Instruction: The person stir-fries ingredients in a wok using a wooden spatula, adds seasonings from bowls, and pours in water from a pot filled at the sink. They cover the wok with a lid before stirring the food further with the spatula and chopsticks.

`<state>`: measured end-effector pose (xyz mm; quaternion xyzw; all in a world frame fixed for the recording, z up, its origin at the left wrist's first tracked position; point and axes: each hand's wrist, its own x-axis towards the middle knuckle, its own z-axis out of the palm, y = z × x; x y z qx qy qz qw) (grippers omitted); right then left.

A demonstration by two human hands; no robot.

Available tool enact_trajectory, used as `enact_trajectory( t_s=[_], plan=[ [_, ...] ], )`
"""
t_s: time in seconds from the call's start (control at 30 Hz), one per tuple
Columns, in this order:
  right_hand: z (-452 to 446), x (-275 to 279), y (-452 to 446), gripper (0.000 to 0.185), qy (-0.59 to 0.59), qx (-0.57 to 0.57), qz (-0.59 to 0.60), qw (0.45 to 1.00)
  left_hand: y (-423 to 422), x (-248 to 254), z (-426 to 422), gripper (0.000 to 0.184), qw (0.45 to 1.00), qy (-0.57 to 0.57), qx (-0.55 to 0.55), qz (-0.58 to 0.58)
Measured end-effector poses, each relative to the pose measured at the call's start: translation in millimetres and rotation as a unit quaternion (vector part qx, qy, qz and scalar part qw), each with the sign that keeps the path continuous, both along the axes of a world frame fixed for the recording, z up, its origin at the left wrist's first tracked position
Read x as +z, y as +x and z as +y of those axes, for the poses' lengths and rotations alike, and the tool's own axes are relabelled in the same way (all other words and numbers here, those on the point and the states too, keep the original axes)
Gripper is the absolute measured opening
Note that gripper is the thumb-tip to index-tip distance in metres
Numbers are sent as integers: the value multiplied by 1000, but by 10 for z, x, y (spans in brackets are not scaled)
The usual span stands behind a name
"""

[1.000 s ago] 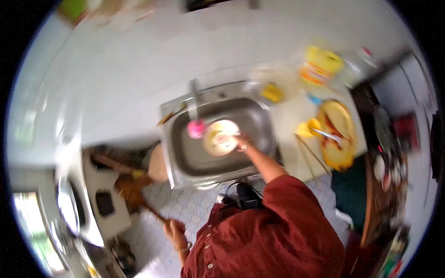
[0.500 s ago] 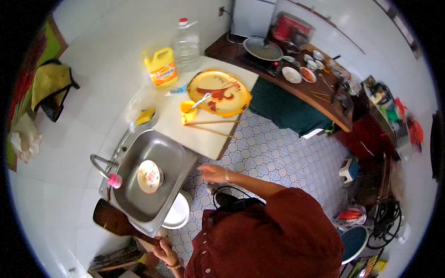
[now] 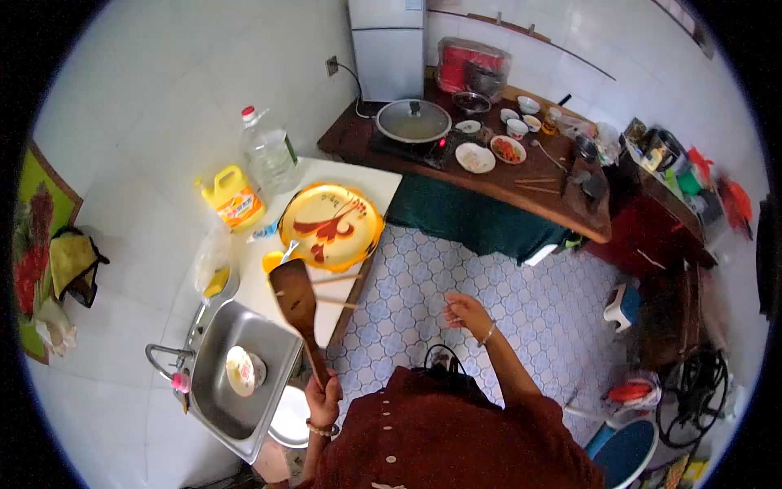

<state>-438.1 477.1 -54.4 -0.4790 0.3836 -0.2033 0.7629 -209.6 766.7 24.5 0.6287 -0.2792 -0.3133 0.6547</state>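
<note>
My left hand is wrapped round the handle of a dark wooden spatula. The spatula's broad blade points up and away, over the edge of the white counter, and hides part of a yellow cup and the chopsticks there. Over the tiled floor hangs my right hand, fingers apart and holding nothing. In the steel sink, left of my left hand, a patterned bowl lies tilted.
A large yellow tray, a yellow jug and a clear bottle stand on the white counter. Farther off, a wooden table bears a lidded pan and several bowls. A white bucket sits beside the sink.
The spatula has swung from beside the sink up over the counter's edge with my left hand. My right hand has moved right. The view has turned toward the back table.
</note>
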Motion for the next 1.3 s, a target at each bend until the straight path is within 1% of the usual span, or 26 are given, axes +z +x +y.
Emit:
enact_trajectory(
  t_s=[0.07, 0.1, 0.17, 0.23, 0.27, 0.3, 0.33, 0.37, 0.4, 0.5, 0.57, 0.67, 0.77, 0.8, 0.87, 0.9, 0.93, 1.0, 1.03, 1.07, 1.1, 1.13, 1.2, 1.23, 1.27, 1.3],
  plan=[
    [-450, -5, -220, 36, 0, -17, 0, 1000, -179, 46, -582, 13, 999, -14, -24, 30],
    [-658, -37, -358, 36, -10, -35, -7, 999, -239, 14, -836, 12, 999, 3, -40, 19],
    [-950, -28, -597, 36, -10, -84, -11, 996, -425, 59, -1350, 13, 996, 23, -67, 51],
    [-1247, 15, -804, 35, -3, -102, -8, 995, -535, 56, -1790, 14, 992, 40, -98, 66],
    [-1413, 34, -857, 34, 0, -109, -3, 994, -585, 83, -1966, 15, 991, 51, -105, 66],
    [-1564, 30, -902, 33, -2, -116, 3, 993, -628, 111, -2132, 16, 988, 103, -105, 49],
    [-1718, 13, -934, 31, -4, -121, 10, 993, -654, -82, -2240, 18, 988, 93, -92, 86],
    [-1867, 5, -939, 30, -11, -120, 13, 993, -697, 78, -2397, 19, 990, 88, -94, 62],
    [-2005, 0, -938, 29, -19, -124, 13, 992, -691, 40, -2494, 18, 987, 102, -111, 61],
    [-2384, -27, -841, 28, -13, -113, 2, 994, -690, 47, -2788, 17, 990, 117, -72, 37],
    [-2618, -96, -737, 28, -10, -102, 2, 995, -633, 64, -2986, 20, 988, 106, -99, 50],
    [-2969, -94, -508, 26, -4, -79, -8, 997, -494, 17, -3268, 18, 988, 91, -90, 90],
    [-3365, -30, -215, 27, -42, -37, 8, 998, -334, -113, -3596, 20, 993, 70, -54, 80],
    [-3503, 36, -102, 27, -47, -41, 11, 998, -260, -129, -3702, 20, 993, 65, -59, 82],
    [-3742, 203, 98, 28, -61, -37, 18, 997, -93, -176, -3909, 20, 993, 70, -28, 96],
    [-3883, 262, 205, 30, -72, -26, 20, 997, -11, -264, -4000, 22, 993, 33, -24, 112],
    [-4037, 300, 330, 30, -76, -39, 26, 996, 83, -244, -4092, 21, 998, 39, -20, 54],
    [-4326, 336, 565, 32, -129, 4, 26, 991, 256, -266, -4204, 20, 998, 56, -1, 26],
    [-4473, 333, 696, 32, -130, -1, 32, 991, 301, -229, -4268, 21, 998, 56, 11, 17],
    [-4615, 320, 826, 32, -176, 23, 24, 984, 337, -195, -4308, 23, 998, 55, 25, 8],
    [-4792, 321, 980, 31, -223, 49, 14, 973, 403, -327, -4299, 22, 997, 68, 25, -31],
    [-4974, 320, 1143, 31, -228, 48, 15, 972, 412, -244, -4326, 21, 997, 63, 50, -20],
    [-5332, 329, 1486, 32, -448, 88, 27, 890, 425, -253, -4337, 17, 991, 88, 97, -35],
    [-5515, 370, 1676, 33, -523, 90, 51, 846, 414, -222, -4353, 17, 988, 100, 120, -15],
    [-5702, 404, 1867, 33, -593, 93, 75, 796, 389, -184, -4369, 17, 983, 114, 144, 8],
    [-5891, 477, 2078, 35, -592, 119, 123, 788, 373, -134, -4394, 18, 979, 131, 156, -1]
  ],
)
